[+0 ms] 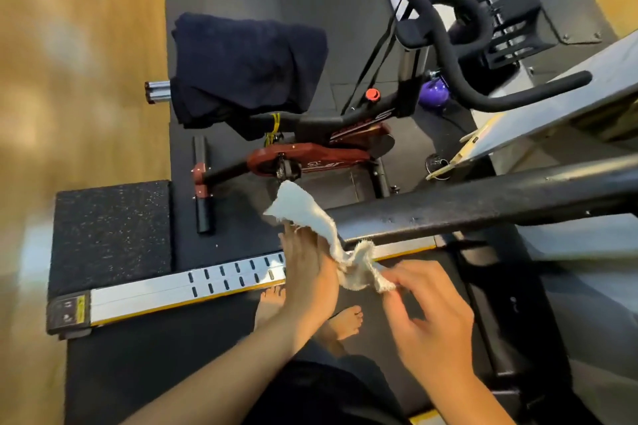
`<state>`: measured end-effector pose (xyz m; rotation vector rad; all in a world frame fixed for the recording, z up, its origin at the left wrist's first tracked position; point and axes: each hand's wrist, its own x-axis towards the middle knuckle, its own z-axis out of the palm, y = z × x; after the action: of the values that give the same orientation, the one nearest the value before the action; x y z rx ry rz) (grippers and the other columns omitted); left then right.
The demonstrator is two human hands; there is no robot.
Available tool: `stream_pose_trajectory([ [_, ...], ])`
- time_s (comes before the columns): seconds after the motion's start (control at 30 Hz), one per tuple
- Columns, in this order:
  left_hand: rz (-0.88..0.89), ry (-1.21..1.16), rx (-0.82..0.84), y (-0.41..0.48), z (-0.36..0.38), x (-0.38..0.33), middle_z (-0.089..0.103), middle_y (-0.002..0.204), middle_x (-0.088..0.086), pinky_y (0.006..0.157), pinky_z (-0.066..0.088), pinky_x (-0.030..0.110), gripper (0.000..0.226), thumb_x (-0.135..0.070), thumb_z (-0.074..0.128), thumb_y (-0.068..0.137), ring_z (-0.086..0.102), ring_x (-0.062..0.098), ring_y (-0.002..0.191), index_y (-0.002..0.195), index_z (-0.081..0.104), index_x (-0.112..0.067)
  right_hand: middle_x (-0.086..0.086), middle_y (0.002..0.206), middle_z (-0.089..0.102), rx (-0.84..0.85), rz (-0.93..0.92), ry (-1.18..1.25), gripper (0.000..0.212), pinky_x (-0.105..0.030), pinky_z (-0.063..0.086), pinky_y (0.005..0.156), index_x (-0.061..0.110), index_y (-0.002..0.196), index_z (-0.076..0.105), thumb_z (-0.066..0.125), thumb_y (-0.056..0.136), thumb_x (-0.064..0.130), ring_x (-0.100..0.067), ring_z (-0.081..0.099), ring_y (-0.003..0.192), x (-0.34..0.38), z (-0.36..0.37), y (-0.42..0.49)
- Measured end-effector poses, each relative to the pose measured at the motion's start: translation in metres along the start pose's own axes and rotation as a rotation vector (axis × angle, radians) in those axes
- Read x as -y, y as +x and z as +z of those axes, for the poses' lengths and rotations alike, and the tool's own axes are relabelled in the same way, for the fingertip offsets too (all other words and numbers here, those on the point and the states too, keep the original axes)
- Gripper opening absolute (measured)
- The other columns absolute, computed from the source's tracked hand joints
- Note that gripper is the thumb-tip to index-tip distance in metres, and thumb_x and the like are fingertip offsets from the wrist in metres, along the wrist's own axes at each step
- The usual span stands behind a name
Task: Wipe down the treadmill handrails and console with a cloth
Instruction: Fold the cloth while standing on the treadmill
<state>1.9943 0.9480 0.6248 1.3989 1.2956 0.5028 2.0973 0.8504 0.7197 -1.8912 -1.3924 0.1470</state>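
At the handrail [483, 207] end, left hand [310, 272] and right hand [431, 317] fingers pinch the white cloth [310, 214].

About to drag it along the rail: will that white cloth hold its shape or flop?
Likely floppy: the white cloth sags between the left hand and right hand. Probably light, since its free corner lifts. Its frayed edge might snag on the handrail.

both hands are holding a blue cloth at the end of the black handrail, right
Not quite: the cloth is white, not blue. The head view shows the left hand and right hand both holding it at the end of the black handrail.
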Motion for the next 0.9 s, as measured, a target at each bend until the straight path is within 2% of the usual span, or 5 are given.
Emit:
stream_pose_trajectory([
  [0.17, 0.054, -0.039, -0.008, -0.005, -0.006, -0.020, 0.040, 0.130, 0.010, 0.110, 0.037, 0.047, 0.028, -0.042, 0.021, 0.096, 0.041, 0.032, 0.126, 0.110, 0.028, -0.065, -0.005, 0.092, 0.059, -0.050, 0.075, -0.076, 0.019, -0.011, 0.042, 0.078, 0.012, 0.093, 0.071, 0.060, 0.081, 0.001, -0.004, 0.054, 0.086, -0.008, -0.005, 0.013],
  [0.4, 0.106, 0.131, 0.096, 0.002, -0.018, -0.033, 0.048, 0.104, -0.004, 0.099, 0.043, 0.049, 0.032, -0.041, 0.024, 0.097, 0.047, 0.022, 0.106, 0.103, 0.048, -0.022, -0.008, 0.097, 0.056, -0.099, 0.063, -0.111, 0.027, -0.012, 0.042, 0.074, 0.011, 0.107, 0.071, 0.060, 0.084, 0.001, -0.005, 0.050, 0.083, -0.006, -0.002, 0.026],
  [0.57, 0.261, 0.180, 0.117, 0.039, -0.017, -0.061, 0.050, 0.145, -0.005, 0.117, 0.013, 0.035, 0.038, -0.023, 0.038, 0.102, 0.036, 0.005, 0.135, 0.136, 0.055, -0.025, -0.006, 0.099, 0.049, -0.030, -0.026, -0.120, 0.036, -0.012, 0.039, 0.077, 0.023, 0.113, 0.063, 0.058, 0.084, 0.003, -0.009, 0.048, 0.086, -0.007, 0.007, 0.012],
  [0.73, 0.365, 0.155, 0.121, 0.014, -0.034, -0.029, 0.035, 0.139, -0.031, 0.110, 0.016, 0.008, 0.039, -0.033, 0.029, 0.102, 0.027, -0.017, 0.130, 0.133, 0.036, -0.054, -0.009, 0.092, 0.055, -0.003, -0.070, -0.130, 0.034, -0.014, 0.042, 0.071, 0.019, 0.111, 0.062, 0.060, 0.083, 0.001, -0.012, 0.051, 0.081, -0.007, 0.003, 0.012],
  [0.9, 0.441, 0.255, -0.109, 0.007, -0.052, -0.003, 0.063, 0.114, -0.001, 0.091, 0.031, 0.004, 0.031, -0.026, 0.047, 0.094, 0.044, -0.001, 0.107, 0.113, 0.067, -0.012, -0.004, 0.090, 0.061, -0.062, 0.071, -0.186, 0.019, -0.006, 0.039, 0.078, 0.005, 0.094, 0.070, 0.055, 0.083, 0.006, -0.004, 0.052, 0.083, -0.008, -0.006, 0.014],
])
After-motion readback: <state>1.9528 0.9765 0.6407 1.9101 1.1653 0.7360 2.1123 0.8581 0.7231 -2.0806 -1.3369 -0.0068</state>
